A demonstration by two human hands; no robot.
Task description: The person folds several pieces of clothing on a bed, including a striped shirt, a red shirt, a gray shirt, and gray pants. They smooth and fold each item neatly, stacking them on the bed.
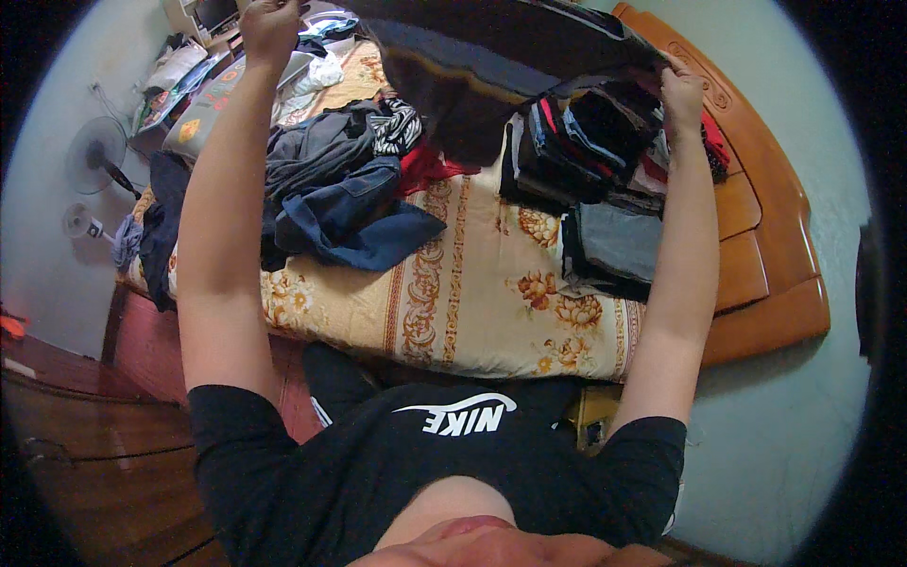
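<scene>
A dark garment [453, 92] hangs stretched between my raised hands above the far part of the bed. My left hand [268, 25], at the top left, is closed on one end of it. At the upper right, my right hand [682, 88] pinches the other end. Below the garment lies a loose heap with grey cloth [319, 145], blue denim [368, 227] and a black-and-white striped piece [397, 127]. Under my right hand stand folded dark clothes [560, 156] and a second folded stack topped with grey [616, 234]. The garment's upper edge is partly out of view.
A floral bedsheet [489, 283] covers the bed before me. The carved wooden headboard [772, 262] rises at the right against the wall. At the left are a fan [99, 156] and a dark cloth [161, 227] hanging over the bed's edge. More items lie at the far left.
</scene>
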